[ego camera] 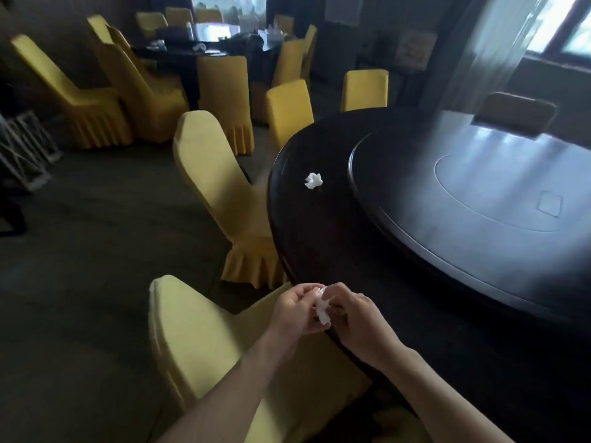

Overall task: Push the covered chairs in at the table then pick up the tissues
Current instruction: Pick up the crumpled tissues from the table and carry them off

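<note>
My left hand (295,310) and right hand (353,318) pinch one crumpled tissue (322,310) together at the tabletop (319,231) edge. The second tissue (313,180) lies ahead, well apart, roughly equally near both hands.

Yellow-covered chairs (224,193) pushed in at dark round table (319,244); crumpled white tissue (313,180) near table's edge.

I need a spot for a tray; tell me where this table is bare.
The dark rim is bare between the crumpled tissue and both hands, which hold another tissue. The raised turntable is bare too. The near edge by the hands is crowded.
</note>
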